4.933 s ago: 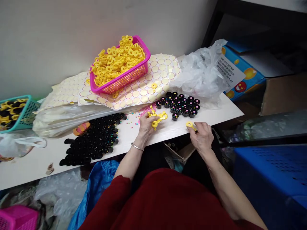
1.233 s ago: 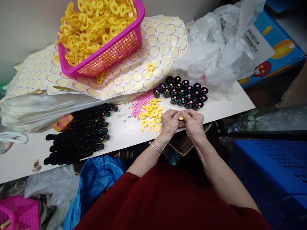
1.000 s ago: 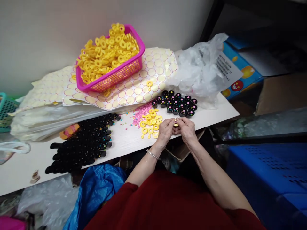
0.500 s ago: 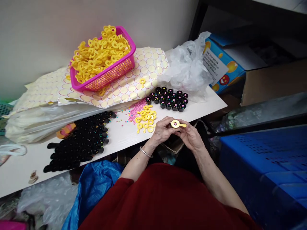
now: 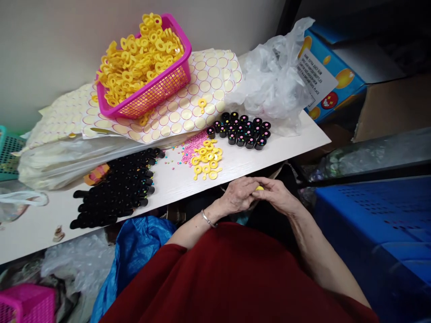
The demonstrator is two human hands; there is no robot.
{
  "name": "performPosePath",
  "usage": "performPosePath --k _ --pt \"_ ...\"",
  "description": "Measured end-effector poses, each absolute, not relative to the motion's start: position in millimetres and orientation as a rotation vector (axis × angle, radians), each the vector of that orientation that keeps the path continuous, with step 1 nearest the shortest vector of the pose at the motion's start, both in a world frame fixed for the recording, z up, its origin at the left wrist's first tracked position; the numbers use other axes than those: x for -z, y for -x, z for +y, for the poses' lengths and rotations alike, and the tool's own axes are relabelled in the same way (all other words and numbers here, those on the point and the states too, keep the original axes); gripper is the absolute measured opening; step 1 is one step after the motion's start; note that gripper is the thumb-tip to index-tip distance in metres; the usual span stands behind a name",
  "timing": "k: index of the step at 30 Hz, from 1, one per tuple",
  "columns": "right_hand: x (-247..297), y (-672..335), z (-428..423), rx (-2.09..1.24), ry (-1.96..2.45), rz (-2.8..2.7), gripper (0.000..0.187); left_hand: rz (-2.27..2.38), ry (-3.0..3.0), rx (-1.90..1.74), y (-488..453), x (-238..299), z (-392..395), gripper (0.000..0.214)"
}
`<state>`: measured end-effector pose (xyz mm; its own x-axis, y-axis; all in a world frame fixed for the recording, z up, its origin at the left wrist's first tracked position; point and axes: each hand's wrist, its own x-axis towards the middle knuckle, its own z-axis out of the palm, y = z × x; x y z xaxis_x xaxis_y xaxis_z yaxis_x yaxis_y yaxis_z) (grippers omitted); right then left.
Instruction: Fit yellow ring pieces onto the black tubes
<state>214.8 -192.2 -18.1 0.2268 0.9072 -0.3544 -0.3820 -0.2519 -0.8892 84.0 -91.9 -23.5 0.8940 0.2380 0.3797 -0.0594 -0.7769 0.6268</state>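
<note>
My left hand (image 5: 237,195) and my right hand (image 5: 279,195) meet in front of my body, just off the table's near edge. Between their closed fingers only the tip of a yellow ring with a tab (image 5: 259,188) shows; the fingers hide the rest. On the table nearest my left hand lies a small pile of matching yellow tabbed rings (image 5: 208,157). Behind it are scattered pink beads (image 5: 193,147). A cluster of short black caps (image 5: 240,130) with coloured beads in their tops stands to the right.
Many black pieces (image 5: 117,188) fill the table's left part. A pink basket (image 5: 158,96) heaped with yellow rings rests on sheets of round stickers (image 5: 182,123). Crumpled clear plastic bags (image 5: 269,85) and a blue carton (image 5: 333,80) are at right. A blue crate (image 5: 373,224) stands beside me.
The yellow ring, shown face up with a pink centre before, is now mostly covered. My left fingers have closed over it. The camera view has shifted slightly.
</note>
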Motion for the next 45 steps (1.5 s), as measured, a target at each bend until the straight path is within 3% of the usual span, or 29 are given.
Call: performPosePath --k 8,15,20,23,28,32,38,45 --pt "44 -195 -208 -1.28 1.311 -0.475 0.044 0.126 -2.346 -0.585 -72 42 -104 0.02" --pt "41 -205 -183 -1.425 1.258 -0.606 0.042 0.2 -2.491 -0.582 -73 46 -93 0.019" --pt "60 -209 -170 -1.185 1.772 -1.1 0.024 0.127 -2.633 -0.491 -65 38 -82 0.02" --pt "71 -208 -158 -0.912 2.221 -1.515 0.017 0.394 -2.68 -0.631 -57 28 -66 0.024" --pt "78 -205 -142 -0.942 2.414 -1.725 0.02 1.102 -2.726 -0.717 -50 21 -40 0.013" --pt "72 -215 -148 -0.926 2.355 -1.549 0.019 1.152 -2.791 -0.533 -50 23 -35 0.013" --pt "36 -220 -164 -1.315 1.695 -1.168 0.025 1.139 -2.804 -0.468 -55 20 -36 0.016" --pt "20 -197 -115 -0.457 1.786 -1.352 0.017 1.019 -2.645 -0.61 -62 23 -28 0.018"
